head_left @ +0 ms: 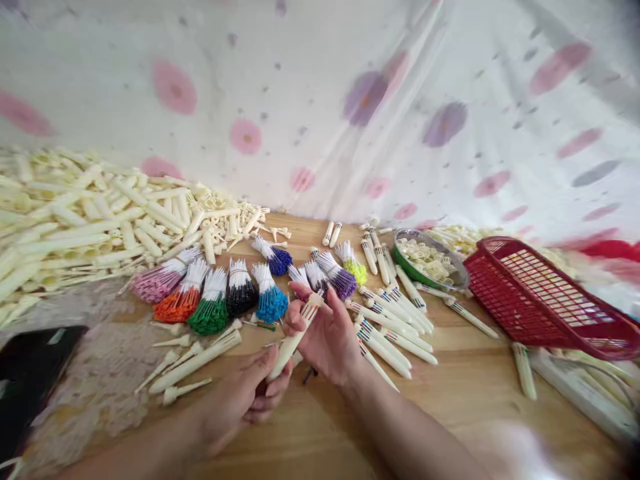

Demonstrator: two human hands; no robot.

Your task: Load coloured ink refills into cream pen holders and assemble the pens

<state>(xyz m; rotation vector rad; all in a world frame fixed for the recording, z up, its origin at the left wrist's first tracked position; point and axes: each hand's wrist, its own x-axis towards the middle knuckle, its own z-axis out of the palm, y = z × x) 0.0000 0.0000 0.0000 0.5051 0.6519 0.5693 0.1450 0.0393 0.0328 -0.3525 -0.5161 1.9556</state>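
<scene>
Both bare forearms reach in from the near edge, slanting toward each other. The left hand, on the near left, is curled closed, thumb along the top. The right hand, slightly farther and to the right, is cupped, palm partly showing, thumb raised, fingers bent leftward.

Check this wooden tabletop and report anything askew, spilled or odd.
The dark-red plastic mesh basket at right looks tilted, though the lens may exaggerate that. One thick cream plastic pen lies by its near edge, apart from the clustered cream pens. Nothing looks clearly damaged.
</scene>
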